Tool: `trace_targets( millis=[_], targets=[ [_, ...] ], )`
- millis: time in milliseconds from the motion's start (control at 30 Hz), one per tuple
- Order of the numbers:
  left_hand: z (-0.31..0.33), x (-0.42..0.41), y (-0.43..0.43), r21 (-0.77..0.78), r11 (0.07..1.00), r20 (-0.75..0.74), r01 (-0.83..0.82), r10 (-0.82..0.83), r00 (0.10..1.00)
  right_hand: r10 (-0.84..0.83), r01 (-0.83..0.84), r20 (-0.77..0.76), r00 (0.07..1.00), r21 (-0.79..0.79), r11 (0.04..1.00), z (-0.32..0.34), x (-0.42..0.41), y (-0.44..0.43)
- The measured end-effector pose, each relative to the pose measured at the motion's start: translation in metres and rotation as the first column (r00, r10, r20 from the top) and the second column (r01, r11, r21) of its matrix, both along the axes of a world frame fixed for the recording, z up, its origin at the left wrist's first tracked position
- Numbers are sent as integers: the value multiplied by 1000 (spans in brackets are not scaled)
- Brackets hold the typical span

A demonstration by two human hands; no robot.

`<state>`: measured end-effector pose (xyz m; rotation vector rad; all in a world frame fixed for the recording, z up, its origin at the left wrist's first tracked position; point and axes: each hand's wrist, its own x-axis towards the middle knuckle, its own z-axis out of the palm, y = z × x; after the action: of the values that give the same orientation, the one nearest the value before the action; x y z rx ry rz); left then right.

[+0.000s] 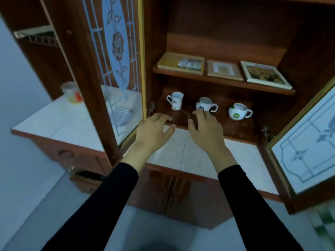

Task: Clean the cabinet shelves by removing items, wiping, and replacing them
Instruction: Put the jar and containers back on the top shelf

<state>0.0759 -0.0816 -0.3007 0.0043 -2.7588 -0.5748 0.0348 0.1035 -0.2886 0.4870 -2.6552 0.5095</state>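
The wooden cabinet stands open, with both glass doors swung out. On its lower shelf [241, 131] stand a tall white mug [175, 101], a round white mug [205, 104] and a second round mug with a green mark [238, 111]. My left hand [154, 128] reaches over the shelf's front edge with relaxed fingers, holding nothing. My right hand [204, 125] stretches toward the middle mug, fingertips right at its base, empty. The upper shelf [224, 80] carries a flat yellow box [180, 63] and two picture frames [224, 70] [265, 74].
The white tiled counter [63, 122] runs below the cabinet. A plastic jar [71, 92] stands on it at left, and a wire rack [120, 115] shows through the left glass door [116, 60]. The right door [308, 147] juts out at right.
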Motion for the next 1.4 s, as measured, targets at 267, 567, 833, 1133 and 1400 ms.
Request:
trace_targets(
  millis=[267, 567, 833, 1133, 1400],
  targets=[
    [-52, 86, -37, 2, 999, 201, -48, 46, 979, 49, -88, 307, 950, 116, 989, -48, 72, -37],
    [-79, 198, -124, 39, 984, 286, -175, 157, 945, 93, -171, 470, 878, 126, 977, -87, 169, -123],
    [-83, 282, -213, 54, 952, 310, -300, 270, 912, 216, -287, 524, 824, 57, 956, -96, 235, -226],
    [-96, 304, -289, 81, 894, 293, -440, 401, 868, 343, -396, 537, 771, -19, 918, -102, 237, -319],
    [-109, 240, -367, 97, 883, 242, -459, 427, 871, 399, -396, 468, 789, -108, 912, -118, 172, -398]
  ],
)
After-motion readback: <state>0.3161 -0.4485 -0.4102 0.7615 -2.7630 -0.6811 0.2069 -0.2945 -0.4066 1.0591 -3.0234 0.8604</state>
